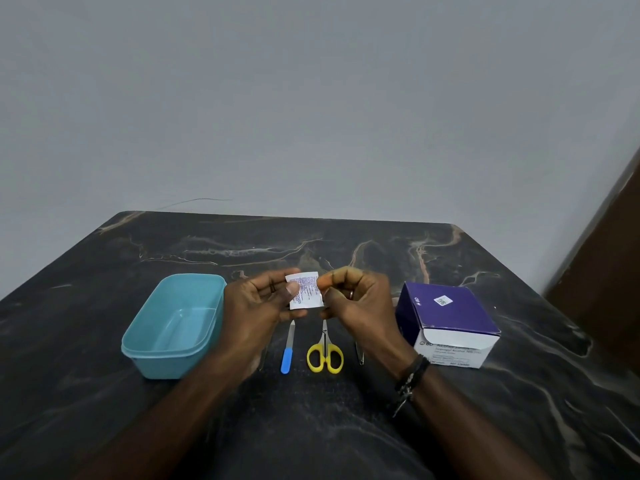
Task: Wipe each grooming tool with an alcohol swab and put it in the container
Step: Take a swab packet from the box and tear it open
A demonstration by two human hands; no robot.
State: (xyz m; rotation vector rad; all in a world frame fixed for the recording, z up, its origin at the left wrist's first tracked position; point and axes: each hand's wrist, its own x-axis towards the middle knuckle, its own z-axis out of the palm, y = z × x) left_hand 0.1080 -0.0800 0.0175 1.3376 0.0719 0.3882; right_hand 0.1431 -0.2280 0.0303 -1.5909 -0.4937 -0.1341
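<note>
Both hands hold a small white alcohol swab packet (304, 291) with blue print above the table. My left hand (258, 304) pinches its left edge and my right hand (353, 301) pinches its right edge. Below them on the table lie a nail file with a blue handle (286, 355), yellow-handled scissors (325, 355) and a thin metal tool (359, 353) partly hidden by my right wrist. Another metal tool (264, 358) peeks out beside my left forearm. An empty teal container (145, 344) stands to the left, without a lid.
A purple and white box of alcohol swabs (446, 320) sits at the right. The dark marble table (311, 244) ends at a grey wall behind. A brown wooden panel (602, 282) stands at the far right.
</note>
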